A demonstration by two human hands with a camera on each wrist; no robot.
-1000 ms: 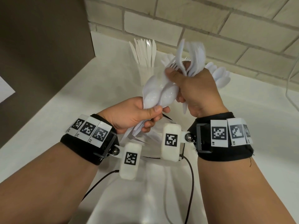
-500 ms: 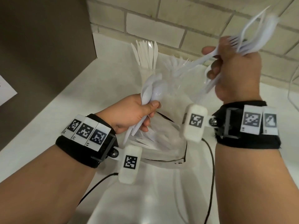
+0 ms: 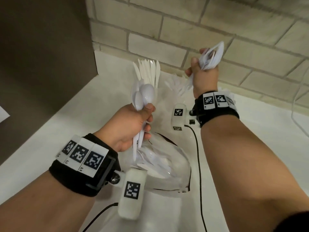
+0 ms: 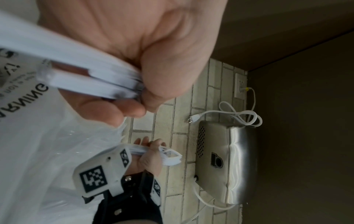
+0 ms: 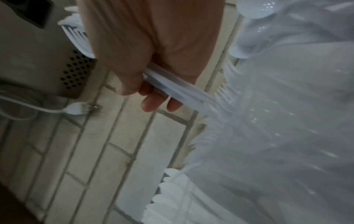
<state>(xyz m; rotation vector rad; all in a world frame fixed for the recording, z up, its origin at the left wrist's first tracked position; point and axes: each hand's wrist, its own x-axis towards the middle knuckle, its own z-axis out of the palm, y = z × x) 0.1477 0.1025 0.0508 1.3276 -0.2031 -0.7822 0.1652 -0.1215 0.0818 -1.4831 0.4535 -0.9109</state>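
My left hand (image 3: pixel 132 126) grips a bundle of white plastic spoons (image 3: pixel 144 96) by the handles, bowls up, above a clear plastic bag (image 3: pixel 165 166) holding more white cutlery. My right hand (image 3: pixel 204 76) is raised near the brick wall and grips a bundle of white plastic forks (image 3: pixel 213 56), tines up. In the left wrist view my left hand (image 4: pixel 138 60) is wrapped round the spoon handles (image 4: pixel 86 80). In the right wrist view my right hand (image 5: pixel 153 60) is curled round the fork handles (image 5: pixel 184 97).
White plastic knives (image 3: pixel 148 71) stand upright at the back of the white counter (image 3: pixel 55 131), with more forks (image 3: pixel 175 82) beside them. A steel appliance (image 4: pixel 220 162) with a loose white cord and plug (image 4: pixel 195 117) stands by the brick wall. A dark cabinet side (image 3: pixel 41 47) rises at left.
The hands were together on one bunch of cutlery. My right hand pulled the forks away up and to the right, then drifted back left. My left hand kept the spoons.
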